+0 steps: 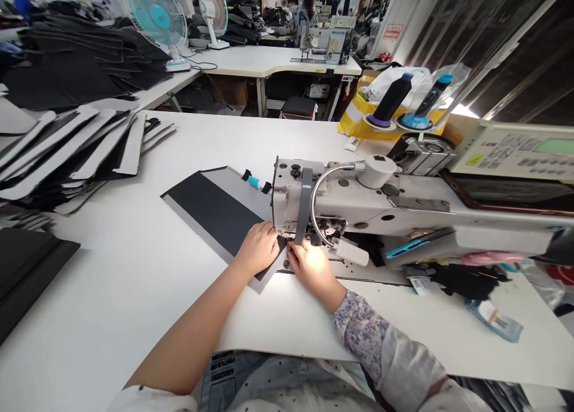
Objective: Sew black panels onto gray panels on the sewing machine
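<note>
A black and grey fabric panel (210, 203) lies slantwise on the white table, its right end under the head of a sewing machine (296, 191). My left hand (259, 246) rests on the panel just left of the needle area, its fingers bunched together and pressed onto the fabric. Close beside it, my right hand (311, 268) pinches the panel's edge at the presser foot, with the fingertips partly hidden under the machine head. Small black tabs and a turquoise piece (253, 182) show at the panel's far edge. The needle itself is hidden.
Stacked grey and black cut pieces (89, 143) cover the table's left side. Behind the machine stand two thread cones (392, 101) and a yellow bag (352, 122). A control panel (515, 152) sits at right, near a blue-handled tool (408, 247). Fans (156, 17) stand beyond.
</note>
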{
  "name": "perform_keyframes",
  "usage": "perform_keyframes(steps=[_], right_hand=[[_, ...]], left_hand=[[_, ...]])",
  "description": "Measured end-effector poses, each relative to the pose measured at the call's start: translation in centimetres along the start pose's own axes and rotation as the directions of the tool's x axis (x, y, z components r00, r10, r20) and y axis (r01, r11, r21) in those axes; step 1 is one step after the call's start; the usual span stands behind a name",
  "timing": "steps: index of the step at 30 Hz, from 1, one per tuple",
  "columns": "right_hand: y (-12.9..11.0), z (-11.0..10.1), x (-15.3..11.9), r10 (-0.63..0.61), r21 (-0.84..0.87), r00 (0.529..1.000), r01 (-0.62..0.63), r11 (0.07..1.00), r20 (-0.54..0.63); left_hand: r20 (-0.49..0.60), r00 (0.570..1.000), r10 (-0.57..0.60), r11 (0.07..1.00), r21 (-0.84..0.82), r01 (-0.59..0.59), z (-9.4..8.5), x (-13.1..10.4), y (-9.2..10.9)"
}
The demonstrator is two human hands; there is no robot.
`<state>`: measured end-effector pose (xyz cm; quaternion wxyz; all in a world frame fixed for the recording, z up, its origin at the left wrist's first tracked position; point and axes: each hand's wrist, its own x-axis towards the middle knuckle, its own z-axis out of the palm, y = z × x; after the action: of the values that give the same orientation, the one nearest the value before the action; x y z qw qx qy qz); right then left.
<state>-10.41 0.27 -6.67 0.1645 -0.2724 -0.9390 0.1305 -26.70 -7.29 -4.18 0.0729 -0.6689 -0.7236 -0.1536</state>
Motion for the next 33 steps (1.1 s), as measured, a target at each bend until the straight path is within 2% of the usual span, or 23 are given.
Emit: perform_keyframes(steps=[7, 13, 18, 24, 28, 33], right_hand=[[0.2, 0.1, 0.0, -0.036, 0.038, 0.998, 0.038, 0.999, -0.06], [0.0, -0.4, -0.1, -0.001, 0.066, 0.989, 0.011, 0.998, -0.149], [-1.0, -1.4, 0.5, 0.102, 0.027, 0.991, -0.1, 0.995, -0.082], [-1.9, -0.9, 0.8, 0.215, -0.064, 0.976, -0.216, 0.974, -0.008], [-2.0, 0.1, 0.4, 0.131, -0.167, 0.989, -0.14, 0.976, -0.067], [-2.0, 0.2, 0.1, 0.041, -0.179, 0.997, -0.052, 0.982, -0.065]], left_hand=[[-0.012, 1.0, -0.018, 1.0, 0.019, 0.018, -0.1, 0.0, 0.3], [-0.08, 0.99, -0.118, 0.993, 0.003, 0.119, 0.4, 0.1, 0.1], [-0.051, 0.989, -0.138, 0.99, 0.021, 0.14, -0.1, -0.3, 0.3], [-0.069, 0.989, -0.13, 0.988, 0.076, 0.135, -0.6, -2.9, 1.7], [-0.042, 0.999, 0.025, 0.998, 0.064, -0.023, -0.3, -3.1, 2.6], [-0.046, 0.999, -0.009, 0.999, 0.032, 0.01, -0.4, -2.5, 2.3]])
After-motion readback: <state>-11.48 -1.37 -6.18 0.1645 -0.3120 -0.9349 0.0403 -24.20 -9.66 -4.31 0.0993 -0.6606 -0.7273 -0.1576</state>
